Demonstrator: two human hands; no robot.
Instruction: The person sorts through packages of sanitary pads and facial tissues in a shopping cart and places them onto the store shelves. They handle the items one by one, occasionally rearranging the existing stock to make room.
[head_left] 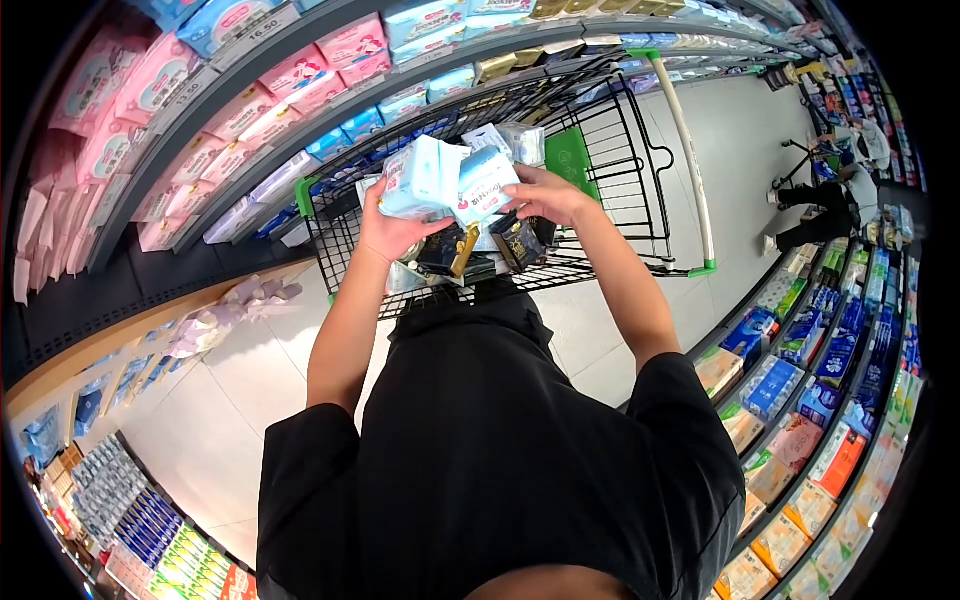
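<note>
Over the shopping cart [625,200], my left hand [388,228] grips a light blue soft pack [412,178], apparently of sanitary pads, by its left side. A second light blue pack [485,184] with the same look is held by my right hand [548,196], fingers on its right edge. The two packs touch each other. Beneath them in the cart lie black-and-gold packs [519,243] and a clear-wrapped item [524,144]. Parts of the cart's contents are hidden by my hands and the packs.
Shelves of pink packs [270,95] and blue packs [430,28] run along the far left side. On the right stand shelves of tissue packs [770,388]. People [835,205] are farther along the tiled aisle [740,170]. Stacked boxes [150,525] stand at lower left.
</note>
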